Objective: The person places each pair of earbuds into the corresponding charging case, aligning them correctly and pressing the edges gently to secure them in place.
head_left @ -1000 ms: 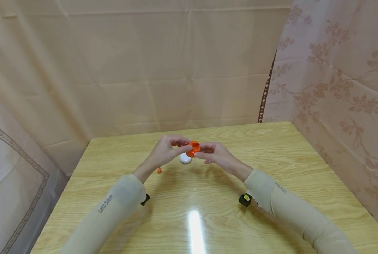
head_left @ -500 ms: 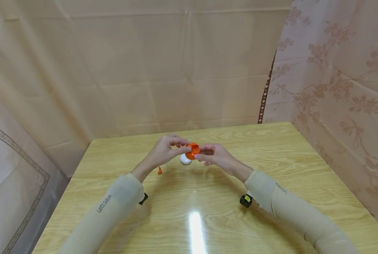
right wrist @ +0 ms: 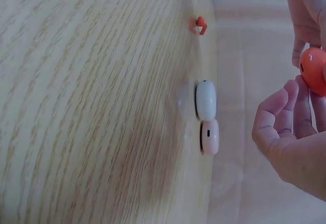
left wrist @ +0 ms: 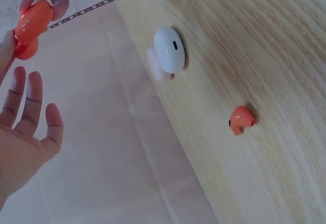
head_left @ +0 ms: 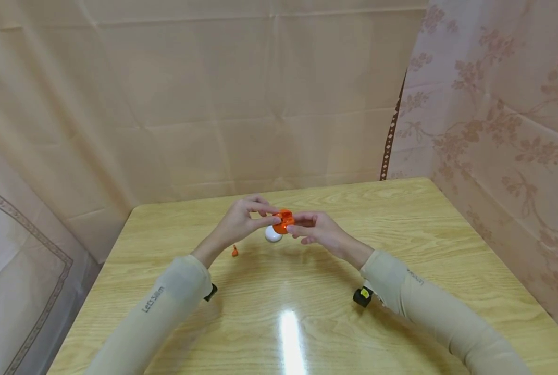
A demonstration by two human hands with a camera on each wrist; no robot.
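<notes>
An orange earbud charging case (head_left: 284, 222) with its lid raised is held above the table between both hands. My left hand (head_left: 246, 221) pinches its left side with thumb and index finger, the other fingers spread away. From the right, my right hand (head_left: 322, 229) holds the case by thumb and fingertips. Whether an earbud sits inside or under the left fingertips I cannot tell. A loose orange earbud (left wrist: 241, 119) lies on the table below the left wrist. Just under the held case rests a closed white earbud case (left wrist: 169, 50).
A pale pink case (right wrist: 210, 137) stands beside the white one, hidden from the head view. The wooden table (head_left: 400, 234) ends at a beige curtain (head_left: 269, 104) behind and a flowered curtain (head_left: 504, 130) on the right.
The orange case has tilted a little and shifted very slightly left, with both hands keeping hold of it. The things on the table have stayed in place.
</notes>
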